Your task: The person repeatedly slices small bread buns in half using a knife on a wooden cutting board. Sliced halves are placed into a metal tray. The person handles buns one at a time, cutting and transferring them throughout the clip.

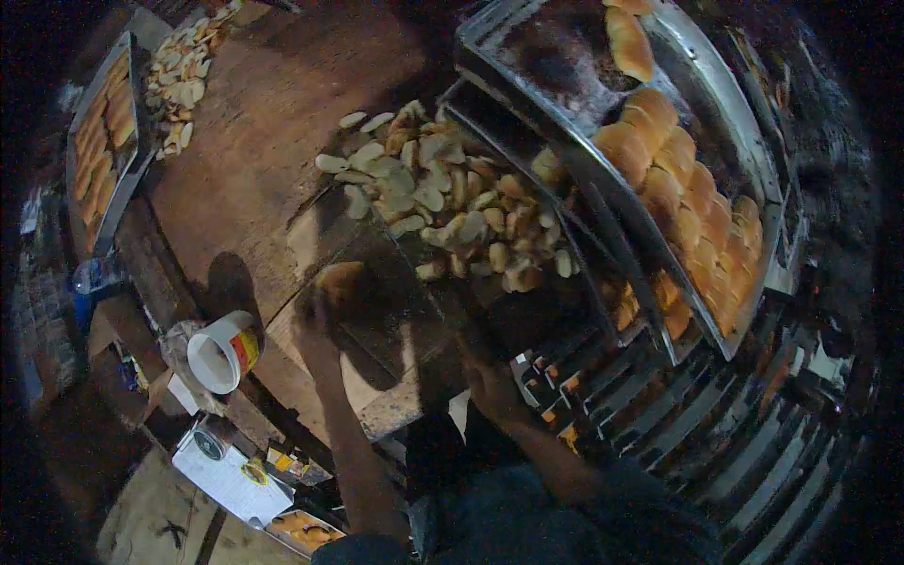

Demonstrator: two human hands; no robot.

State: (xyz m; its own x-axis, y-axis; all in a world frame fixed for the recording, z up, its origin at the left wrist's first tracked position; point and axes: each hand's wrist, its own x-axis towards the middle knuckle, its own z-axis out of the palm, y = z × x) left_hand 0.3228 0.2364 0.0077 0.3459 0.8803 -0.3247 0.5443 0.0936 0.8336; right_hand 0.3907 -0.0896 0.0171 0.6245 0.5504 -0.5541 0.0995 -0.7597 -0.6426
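Note:
My left hand [316, 314] holds a browned bread roll [344, 277] over a flat board [381, 409] on the wooden table. In deep shadow to its right is my right hand [480, 364]; its fingers are too dark to show whether they grip anything. A thin dark line runs from near that hand toward the bread, and I cannot tell whether it is a blade or an edge. Just beyond both hands lies a loose heap of bread pieces [424, 191], many with pale cut faces upward.
Stacked metal trays [565, 134] with rows of golden rolls [678, 183] stand at the right. At the left are another tray of bread [106, 155], more bread pieces [183, 78] and a white plastic bucket [212, 360]. A white board [229, 477] lies lower left.

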